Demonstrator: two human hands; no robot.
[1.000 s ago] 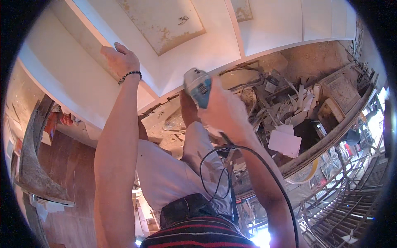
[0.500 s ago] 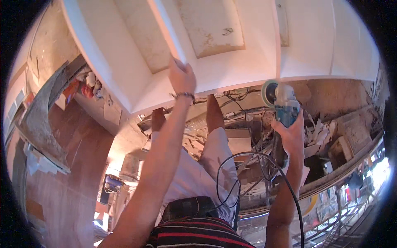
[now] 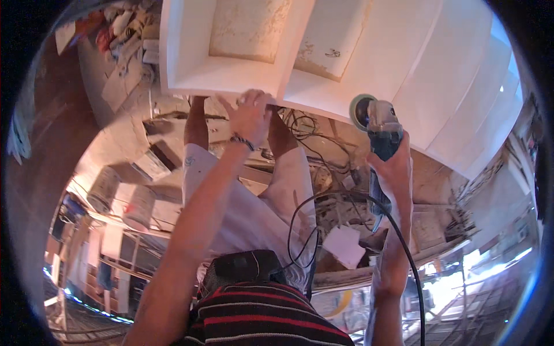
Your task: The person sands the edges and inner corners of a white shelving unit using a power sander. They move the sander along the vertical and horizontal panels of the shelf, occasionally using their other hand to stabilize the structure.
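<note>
My right hand (image 3: pixel 395 167) is wrapped round the body of an angle grinder (image 3: pixel 384 124) with a round disc (image 3: pixel 362 112) that has a greenish rim. The disc is beside the near edge of a large white piece (image 3: pixel 323 101) with raised dividers and recessed, brown-stained bays. Whether disc and edge touch, I cannot tell. My left hand (image 3: pixel 250 120) is at that same near edge, left of the grinder, its thumb and fingers apart and nothing held in it. A black cord (image 3: pixel 407 259) loops from my waist area past my right forearm.
Below the white piece the ground is littered with scraps, loose cables (image 3: pixel 306 124) and boards. Two bucket-like containers (image 3: pixel 139 207) stand at the left. A pale square sheet (image 3: pixel 344 247) lies beyond my right knee. A rubble heap (image 3: pixel 124 43) is at upper left.
My left hand has let go of the divider and now rests at the near edge with fingers spread. The view has swung, so the white piece appears turned. The grinder stays in my right hand.
</note>
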